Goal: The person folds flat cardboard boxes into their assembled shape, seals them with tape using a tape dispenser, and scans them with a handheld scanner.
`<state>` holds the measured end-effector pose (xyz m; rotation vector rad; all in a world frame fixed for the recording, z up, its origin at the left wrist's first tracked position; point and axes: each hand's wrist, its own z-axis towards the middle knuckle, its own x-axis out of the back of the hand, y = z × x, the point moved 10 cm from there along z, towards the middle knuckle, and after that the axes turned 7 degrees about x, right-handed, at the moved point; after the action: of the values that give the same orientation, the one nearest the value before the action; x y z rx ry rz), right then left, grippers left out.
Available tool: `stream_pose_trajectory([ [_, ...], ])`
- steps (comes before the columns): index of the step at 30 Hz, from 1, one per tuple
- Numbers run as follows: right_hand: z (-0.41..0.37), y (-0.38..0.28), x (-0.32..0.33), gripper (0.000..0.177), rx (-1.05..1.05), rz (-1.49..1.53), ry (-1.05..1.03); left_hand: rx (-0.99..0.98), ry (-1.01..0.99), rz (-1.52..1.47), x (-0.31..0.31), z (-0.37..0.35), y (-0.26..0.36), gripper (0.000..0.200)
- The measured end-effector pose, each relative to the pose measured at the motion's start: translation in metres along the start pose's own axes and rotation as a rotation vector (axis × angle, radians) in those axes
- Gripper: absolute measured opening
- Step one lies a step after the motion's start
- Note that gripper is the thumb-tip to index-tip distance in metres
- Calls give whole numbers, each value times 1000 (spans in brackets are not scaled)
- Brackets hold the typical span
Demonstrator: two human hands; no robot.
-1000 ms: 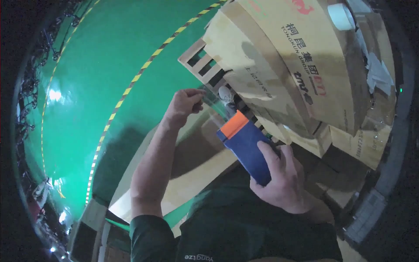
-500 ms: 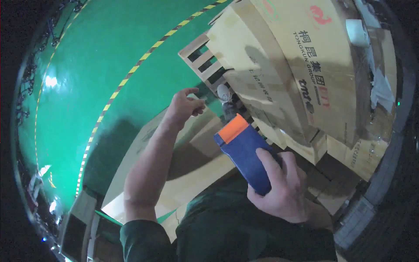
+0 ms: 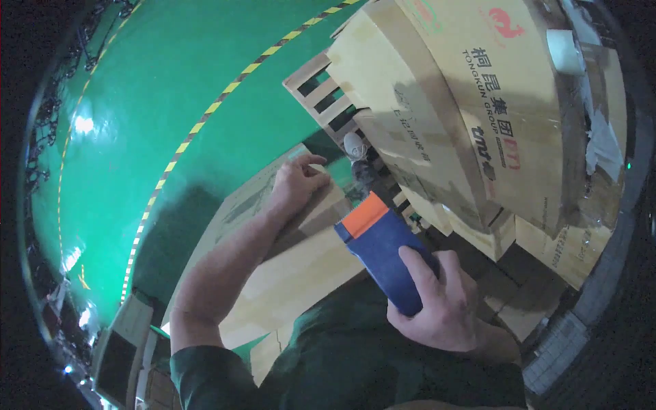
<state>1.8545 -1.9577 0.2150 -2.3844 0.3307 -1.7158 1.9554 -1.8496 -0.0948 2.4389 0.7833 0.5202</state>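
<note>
My right hand (image 3: 441,301) is wrapped round a blue tape cutter (image 3: 389,256) with an orange, saw-toothed end, tilted up to the left. It hangs over the near end of a cardboard box (image 3: 307,280) in front of my body. My left hand (image 3: 297,183) overlaps the far end of this box, palm down, with the index finger stretched out and the other fingers loosely bent. Nothing shows between those fingers. A pale label (image 3: 298,151) shows at the box's far corner, just beyond the hand.
Large printed cartons (image 3: 478,130) stand stacked on a wooden pallet (image 3: 321,96) to the right. A white roll (image 3: 564,52) lies on top of them. Striped floor tape (image 3: 198,128) curves over the green floor (image 3: 164,75). A shoe (image 3: 354,146) shows beside the pallet.
My left hand has moved slightly down and right, lower over the box's far end, uncovering the corner label. The right hand with the tape cutter has dropped slightly.
</note>
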Motion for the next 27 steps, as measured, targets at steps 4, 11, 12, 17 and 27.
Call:
stream_pose_trajectory([
  [4, -4, 3, -4, 70, -6, 0, -14, -11, 4, 177, 2, 0, -6, 57],
  [11, -1, 7, -27, 71, 5, 39, -33, -282, 255, 294, 44, -45, 45, 32],
  [12, -1, 9, -36, 73, -17, 64, -74, -390, 332, 312, 52, -74, 63, 28],
  [17, -1, 11, -48, 73, -54, 40, -63, -849, 438, 498, -5, -186, 62, 50],
  [27, -30, 16, -62, 66, -160, -18, -6, -741, 312, 908, -65, -209, 52, 91],
])
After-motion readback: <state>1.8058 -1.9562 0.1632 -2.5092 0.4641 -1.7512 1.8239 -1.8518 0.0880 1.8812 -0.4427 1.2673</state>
